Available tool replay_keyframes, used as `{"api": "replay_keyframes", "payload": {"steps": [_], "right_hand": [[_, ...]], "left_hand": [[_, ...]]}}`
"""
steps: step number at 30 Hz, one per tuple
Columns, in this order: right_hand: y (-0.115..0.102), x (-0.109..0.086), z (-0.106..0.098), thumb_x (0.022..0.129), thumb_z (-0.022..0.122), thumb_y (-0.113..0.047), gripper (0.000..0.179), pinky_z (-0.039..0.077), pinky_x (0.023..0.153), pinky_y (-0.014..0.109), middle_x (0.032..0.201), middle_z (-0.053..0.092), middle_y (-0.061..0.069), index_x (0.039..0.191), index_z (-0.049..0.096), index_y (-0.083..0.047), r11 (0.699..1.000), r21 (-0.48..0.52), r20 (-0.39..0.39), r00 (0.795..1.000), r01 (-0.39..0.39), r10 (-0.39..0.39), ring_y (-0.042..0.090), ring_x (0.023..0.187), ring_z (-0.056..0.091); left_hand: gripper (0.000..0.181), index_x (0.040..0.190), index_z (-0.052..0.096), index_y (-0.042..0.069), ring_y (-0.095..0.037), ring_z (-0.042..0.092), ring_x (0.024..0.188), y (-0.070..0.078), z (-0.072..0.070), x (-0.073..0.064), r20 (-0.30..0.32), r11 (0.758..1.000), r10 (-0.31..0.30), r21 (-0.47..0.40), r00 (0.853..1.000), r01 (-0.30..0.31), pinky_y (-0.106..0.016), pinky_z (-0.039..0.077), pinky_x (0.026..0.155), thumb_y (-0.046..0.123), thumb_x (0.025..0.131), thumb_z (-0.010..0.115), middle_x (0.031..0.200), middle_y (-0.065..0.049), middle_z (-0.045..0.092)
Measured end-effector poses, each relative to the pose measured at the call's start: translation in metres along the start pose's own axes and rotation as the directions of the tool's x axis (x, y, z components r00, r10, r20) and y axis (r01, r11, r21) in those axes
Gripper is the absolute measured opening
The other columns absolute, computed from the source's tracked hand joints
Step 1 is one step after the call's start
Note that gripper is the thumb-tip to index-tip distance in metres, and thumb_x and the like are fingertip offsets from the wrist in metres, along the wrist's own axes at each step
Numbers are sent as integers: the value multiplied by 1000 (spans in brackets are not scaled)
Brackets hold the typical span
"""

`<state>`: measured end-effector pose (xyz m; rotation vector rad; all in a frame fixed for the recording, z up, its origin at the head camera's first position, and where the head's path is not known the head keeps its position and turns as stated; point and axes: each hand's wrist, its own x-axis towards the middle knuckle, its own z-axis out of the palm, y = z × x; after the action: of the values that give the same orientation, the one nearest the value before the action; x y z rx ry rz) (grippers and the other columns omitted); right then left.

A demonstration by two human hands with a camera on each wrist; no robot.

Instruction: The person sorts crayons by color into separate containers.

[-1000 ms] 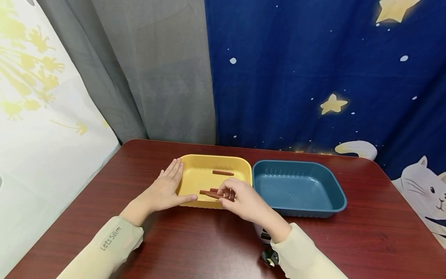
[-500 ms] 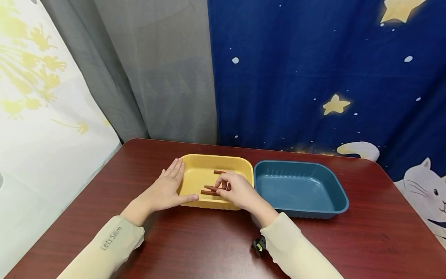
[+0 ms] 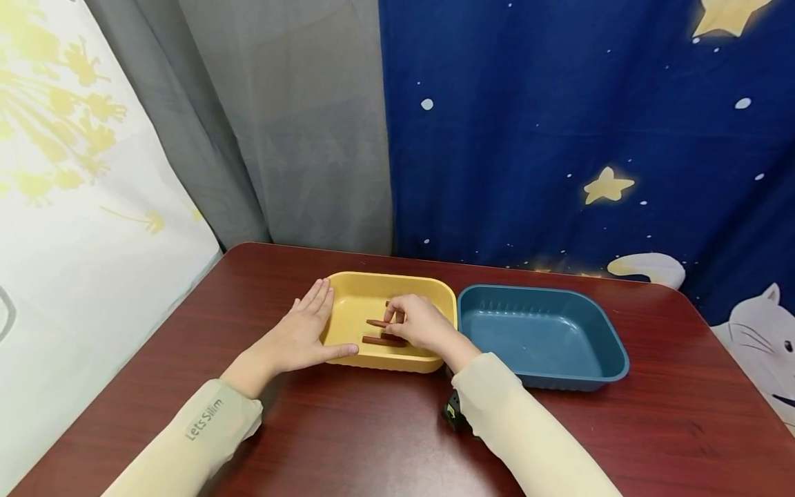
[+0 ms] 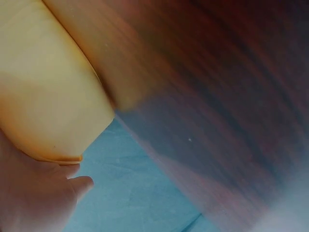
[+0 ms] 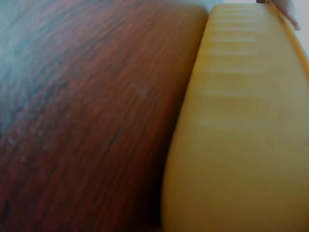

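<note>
My left hand [image 3: 301, 335] lies with straight fingers along the left end of the yellow bin [image 3: 397, 277], its thumb across the near rim. That thumb [image 4: 81, 186] also shows in the left wrist view, beside the bin's outer wall [image 4: 48, 92]. Inside the bin, thumb and fingers of my right hand [image 3: 424, 324] pinch a slim reddish-brown crayon-like stick [image 3: 375, 323], its tapered end pointing left. Below it lies another brown stick [image 3: 380, 341], with one more partly covered by the hand. A further stick at the back is mostly hidden behind the fingers.
A dark teal bin [image 3: 540, 290] stands right beside the yellow one, on a reddish-brown wooden table [image 3: 348, 428]. A small black device [image 3: 453, 412] sits under the right cuff. Behind the table hang grey and starry blue curtains [image 3: 509, 138].
My right hand has moved away from the bin's near side toward its middle, the pinched stick moving with it and apart from the near sticks. The left hand stays on the bin.
</note>
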<state>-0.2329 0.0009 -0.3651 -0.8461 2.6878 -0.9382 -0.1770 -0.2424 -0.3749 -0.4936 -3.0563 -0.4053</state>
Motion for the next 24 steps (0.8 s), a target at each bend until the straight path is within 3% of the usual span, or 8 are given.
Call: {"api": "replay_keyframes", "payload": {"steps": [10, 19, 24], "right_hand": [[9, 4, 3, 88, 74, -12, 7, 42, 63, 26, 73, 61, -1, 83, 69, -14, 996, -53, 11, 997, -69, 70, 14, 69, 53], [8, 5, 7, 88, 71, -9, 8, 48, 74, 30, 85, 69, -2, 84, 72, -16, 981, -181, 27, 997, -65, 71, 15, 78, 59], [7, 4, 7, 89, 70, -9, 9, 49, 76, 32, 86, 69, -2, 84, 73, -16, 980, -186, 24, 997, -66, 71, 16, 80, 59]], "left_hand": [[121, 155, 15, -8, -37, 4, 155, 0, 0, -1, 2, 1000, -7, -2, 1000, 7, -63, 22, 118, 79, 82, 55, 166, -21, 4], [120, 155, 15, -8, -37, 3, 155, 0, 0, -2, 9, 1000, -12, -19, 1000, 13, -64, 22, 118, 77, 81, 58, 166, -22, 5], [121, 155, 15, -8, -36, 2, 155, -1, 0, -1, 6, 1000, -9, -13, 1000, 9, -64, 22, 118, 78, 81, 57, 166, -22, 4]]}}
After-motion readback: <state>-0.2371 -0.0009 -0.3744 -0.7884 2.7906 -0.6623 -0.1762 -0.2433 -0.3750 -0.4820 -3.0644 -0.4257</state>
